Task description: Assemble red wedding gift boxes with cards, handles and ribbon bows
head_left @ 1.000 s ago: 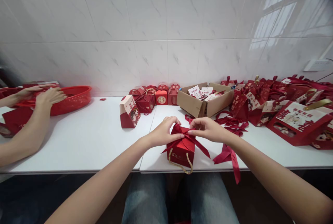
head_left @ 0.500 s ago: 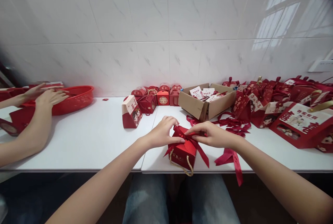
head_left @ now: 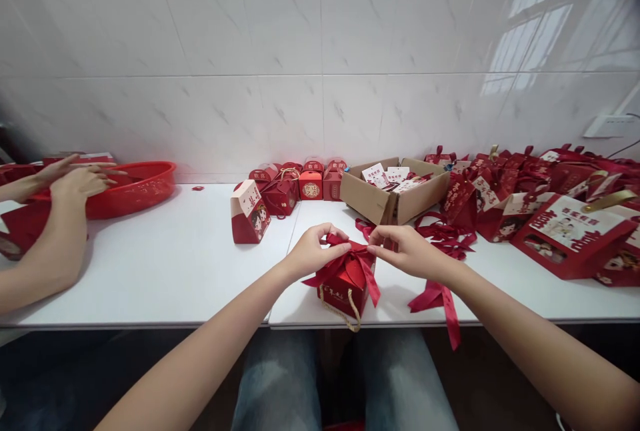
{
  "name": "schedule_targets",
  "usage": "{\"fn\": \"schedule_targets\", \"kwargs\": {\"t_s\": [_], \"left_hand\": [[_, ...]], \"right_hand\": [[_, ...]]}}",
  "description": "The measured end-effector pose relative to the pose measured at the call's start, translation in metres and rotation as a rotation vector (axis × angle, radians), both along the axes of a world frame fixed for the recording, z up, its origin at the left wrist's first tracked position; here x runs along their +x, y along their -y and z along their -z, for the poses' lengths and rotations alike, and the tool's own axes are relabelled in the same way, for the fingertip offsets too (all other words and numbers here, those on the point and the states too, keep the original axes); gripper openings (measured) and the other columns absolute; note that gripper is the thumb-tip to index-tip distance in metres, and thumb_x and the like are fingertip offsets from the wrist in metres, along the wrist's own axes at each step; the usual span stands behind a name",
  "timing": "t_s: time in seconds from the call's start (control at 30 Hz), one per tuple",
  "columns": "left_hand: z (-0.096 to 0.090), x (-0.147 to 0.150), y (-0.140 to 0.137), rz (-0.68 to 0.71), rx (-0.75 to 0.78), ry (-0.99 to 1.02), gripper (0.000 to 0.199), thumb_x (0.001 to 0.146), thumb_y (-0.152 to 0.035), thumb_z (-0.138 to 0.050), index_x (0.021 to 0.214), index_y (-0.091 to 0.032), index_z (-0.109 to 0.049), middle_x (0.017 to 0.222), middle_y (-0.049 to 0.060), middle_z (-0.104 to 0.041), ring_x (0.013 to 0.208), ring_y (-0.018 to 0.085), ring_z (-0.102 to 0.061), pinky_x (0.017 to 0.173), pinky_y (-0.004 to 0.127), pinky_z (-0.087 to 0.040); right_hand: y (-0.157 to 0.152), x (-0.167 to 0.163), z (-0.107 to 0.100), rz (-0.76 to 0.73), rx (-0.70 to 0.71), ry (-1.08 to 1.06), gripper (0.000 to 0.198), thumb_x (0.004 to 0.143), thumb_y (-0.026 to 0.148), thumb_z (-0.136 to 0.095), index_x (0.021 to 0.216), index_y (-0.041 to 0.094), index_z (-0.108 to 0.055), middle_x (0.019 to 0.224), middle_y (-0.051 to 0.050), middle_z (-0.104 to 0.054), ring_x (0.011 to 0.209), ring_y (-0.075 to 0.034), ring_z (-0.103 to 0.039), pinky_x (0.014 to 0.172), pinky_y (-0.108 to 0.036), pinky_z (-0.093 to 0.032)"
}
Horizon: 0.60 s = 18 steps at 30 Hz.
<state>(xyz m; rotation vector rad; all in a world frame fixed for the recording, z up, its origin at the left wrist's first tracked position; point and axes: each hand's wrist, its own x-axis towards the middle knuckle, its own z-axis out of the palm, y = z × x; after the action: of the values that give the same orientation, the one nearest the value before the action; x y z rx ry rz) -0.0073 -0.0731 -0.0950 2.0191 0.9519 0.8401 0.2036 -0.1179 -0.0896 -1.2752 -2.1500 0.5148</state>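
Observation:
A small red gift box [head_left: 340, 294] stands near the table's front edge, its twisted gold cord handle [head_left: 345, 319] hanging down the front. Across its top is a red ribbon [head_left: 370, 277] tied in a bow, with tails draping to either side. My left hand [head_left: 317, 251] pinches the ribbon at the bow's left between thumb and fingers. At the right of the bow, my right hand [head_left: 400, 251] has its thumb and fingertips closed on the ribbon too. Loose red ribbons [head_left: 440, 304] lie to the right, one hanging over the table edge.
Several small red boxes [head_left: 311, 184] line the wall, with a taller red-and-white box [head_left: 250, 212] before them. An open cardboard box [head_left: 367, 197] holds printed cards. Many red gift boxes [head_left: 570, 237] crowd the right. At left, another person's hands [head_left: 80, 181] are by a red basin [head_left: 150, 187].
My right hand has moved from the bow's centre out to its right side. The left hand has shifted slightly left and up along the ribbon. The gift box has turned a little.

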Motion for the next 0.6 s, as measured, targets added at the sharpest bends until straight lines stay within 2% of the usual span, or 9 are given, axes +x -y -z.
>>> {"fn": "schedule_targets", "kwargs": {"t_s": [0.17,0.37,0.6], "left_hand": [[0.005,0.013,0.003,-0.059,-0.029,0.076,0.029,0.069,-0.039,-0.069,0.064,-0.016,-0.053,0.080,0.005,-0.067,0.074,0.018,-0.060,0.069,0.029,-0.046],[0.011,0.014,0.002,-0.012,-0.017,0.061,0.033,0.066,-0.036,-0.071,0.055,-0.016,-0.047,0.080,0.006,-0.068,0.075,0.018,-0.062,0.067,0.029,-0.046],[0.014,0.012,0.002,-0.014,-0.041,0.055,0.027,0.067,-0.034,-0.070,0.059,-0.016,-0.052,0.071,0.003,-0.067,0.072,0.018,-0.063,0.063,0.026,-0.046]], "right_hand": [[-0.002,-0.003,-0.004,0.020,-0.012,-0.044,0.013,0.084,0.028,-0.051,0.081,0.018,-0.058,0.071,-0.001,-0.061,0.062,-0.012,-0.052,0.056,-0.024,-0.038],[-0.007,0.000,-0.007,0.009,0.014,0.043,0.010,0.082,0.023,-0.051,0.076,0.017,-0.057,0.071,-0.002,-0.061,0.061,-0.013,-0.052,0.058,-0.025,-0.040],[-0.008,0.009,-0.008,0.057,-0.149,-0.066,0.019,0.080,0.034,-0.055,0.075,0.016,-0.057,0.074,-0.004,-0.061,0.062,-0.013,-0.054,0.053,-0.024,-0.042]]}}
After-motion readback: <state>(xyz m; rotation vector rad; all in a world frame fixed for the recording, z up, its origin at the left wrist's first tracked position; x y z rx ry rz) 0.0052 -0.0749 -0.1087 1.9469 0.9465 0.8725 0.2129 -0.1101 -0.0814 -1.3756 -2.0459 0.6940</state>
